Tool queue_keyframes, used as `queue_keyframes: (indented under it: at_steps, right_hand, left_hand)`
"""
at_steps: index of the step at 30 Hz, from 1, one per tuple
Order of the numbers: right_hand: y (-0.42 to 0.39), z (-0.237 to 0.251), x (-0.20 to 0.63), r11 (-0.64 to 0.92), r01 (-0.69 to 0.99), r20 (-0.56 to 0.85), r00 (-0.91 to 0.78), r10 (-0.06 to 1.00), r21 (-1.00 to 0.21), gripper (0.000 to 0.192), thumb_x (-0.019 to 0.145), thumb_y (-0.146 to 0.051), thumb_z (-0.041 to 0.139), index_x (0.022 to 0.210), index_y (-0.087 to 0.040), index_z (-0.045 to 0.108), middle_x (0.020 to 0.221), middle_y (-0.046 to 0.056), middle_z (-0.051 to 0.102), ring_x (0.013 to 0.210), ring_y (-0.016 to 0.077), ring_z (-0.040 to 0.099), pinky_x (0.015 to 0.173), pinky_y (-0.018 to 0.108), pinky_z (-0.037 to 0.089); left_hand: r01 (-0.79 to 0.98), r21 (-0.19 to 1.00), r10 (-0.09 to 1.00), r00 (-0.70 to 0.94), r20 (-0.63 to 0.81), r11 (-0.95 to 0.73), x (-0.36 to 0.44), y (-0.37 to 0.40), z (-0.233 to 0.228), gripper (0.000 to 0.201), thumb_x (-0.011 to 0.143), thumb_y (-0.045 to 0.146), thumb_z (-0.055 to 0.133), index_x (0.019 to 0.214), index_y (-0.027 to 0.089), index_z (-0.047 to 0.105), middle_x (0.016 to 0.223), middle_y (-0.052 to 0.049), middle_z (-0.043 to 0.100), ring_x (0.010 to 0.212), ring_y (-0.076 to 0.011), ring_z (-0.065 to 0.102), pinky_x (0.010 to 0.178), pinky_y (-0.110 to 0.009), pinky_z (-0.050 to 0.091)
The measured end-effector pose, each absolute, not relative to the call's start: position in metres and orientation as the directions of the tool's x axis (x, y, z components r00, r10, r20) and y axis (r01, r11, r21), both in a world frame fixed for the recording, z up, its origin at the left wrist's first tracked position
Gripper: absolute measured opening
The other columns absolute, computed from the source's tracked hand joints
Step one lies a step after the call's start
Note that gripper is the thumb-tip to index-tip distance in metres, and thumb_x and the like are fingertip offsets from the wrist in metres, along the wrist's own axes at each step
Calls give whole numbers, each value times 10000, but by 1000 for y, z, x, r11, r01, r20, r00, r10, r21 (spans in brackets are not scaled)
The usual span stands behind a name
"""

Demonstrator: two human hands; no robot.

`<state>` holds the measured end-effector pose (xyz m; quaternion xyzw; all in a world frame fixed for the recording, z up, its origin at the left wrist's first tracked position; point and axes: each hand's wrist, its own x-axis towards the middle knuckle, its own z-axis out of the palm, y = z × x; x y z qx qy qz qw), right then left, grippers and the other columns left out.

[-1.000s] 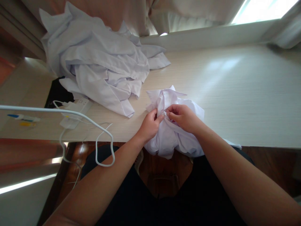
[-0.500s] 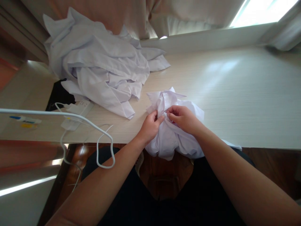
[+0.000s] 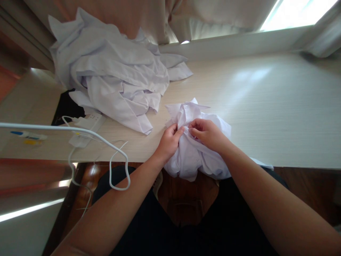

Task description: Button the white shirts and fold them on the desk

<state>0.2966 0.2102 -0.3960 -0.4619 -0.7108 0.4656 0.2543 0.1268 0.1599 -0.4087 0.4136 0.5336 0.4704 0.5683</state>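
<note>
A white collared shirt (image 3: pixel 190 160) lies bunched at the table's front edge, its lower part hanging over the edge. Its collar points away from me, with a small button near the top. My left hand (image 3: pixel 170 142) pinches the front of the shirt between thumb and fingers. Just to the right, my right hand (image 3: pixel 205 133) is closed on the same strip of cloth, thumb and fingertips together. Whatever lies between the fingertips, such as a button, is too small to make out.
A heap of white shirts (image 3: pixel 114 67) covers the back left of the pale table (image 3: pixel 279 117). Beside it are a black flat object (image 3: pixel 68 108), a power strip (image 3: pixel 89 126) and a blue-capped pen (image 3: pixel 28 135). A white cable (image 3: pixel 80 130) loops across the left. Curtains (image 3: pixel 213 16) hang behind.
My left thumb and hand have shifted very slightly left on the cloth. Both hands keep hold of the shirt front, and the heap has not moved.
</note>
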Motion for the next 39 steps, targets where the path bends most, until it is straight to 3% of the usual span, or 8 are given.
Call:
queue_keyframes:
  at_steps: [7, 12, 15, 20, 39]
  right_hand:
    - [202, -378, 298, 267, 445, 42, -453, 891, -855, 174, 819, -341, 645, 823, -206, 535, 727, -4, 581, 667, 141, 506, 610, 275, 370]
    - [199, -370, 299, 394, 452, 107, -539, 835, -800, 205, 779, -366, 719, 804, -198, 606, 818, 31, 608, 710, 150, 522, 661, 286, 387]
    - [199, -369, 299, 439, 476, 96, -587, 804, -762, 174, 782, -348, 717, 755, -194, 642, 759, 21, 595, 681, 142, 506, 649, 284, 361]
    - [198, -367, 299, 457, 498, 65, -620, 782, -737, 140, 808, -319, 690, 739, -199, 671, 635, -18, 552, 598, 116, 456, 602, 277, 306]
    - [195, -366, 298, 482, 361, 100, -709, 698, -798, 115, 806, -262, 670, 728, -193, 622, 618, -37, 530, 581, 102, 447, 605, 252, 320]
  left_hand:
    - [-108, 968, 971, -59, -233, 226, 128, 158, -406, 312, 863, 489, 666, 871, 187, 592, 771, -1, 606, 679, -129, 545, 629, -236, 433]
    - [-122, 967, 968, -89, -233, 222, 128, 159, -407, 356, 886, 545, 612, 846, 194, 567, 746, 4, 581, 678, -129, 524, 633, -235, 424]
    - [-135, 968, 966, -118, -230, 214, 128, 161, -409, 366, 889, 548, 606, 808, 195, 546, 704, 14, 535, 649, -121, 490, 613, -232, 409]
    - [-136, 970, 963, -150, -223, 203, 130, 163, -409, 361, 874, 524, 634, 765, 199, 520, 684, 16, 519, 655, -129, 482, 613, -239, 401]
    - [-131, 978, 966, -179, -185, 163, 130, 163, -412, 366, 878, 490, 642, 735, 181, 507, 689, 25, 502, 645, -110, 454, 611, -227, 381]
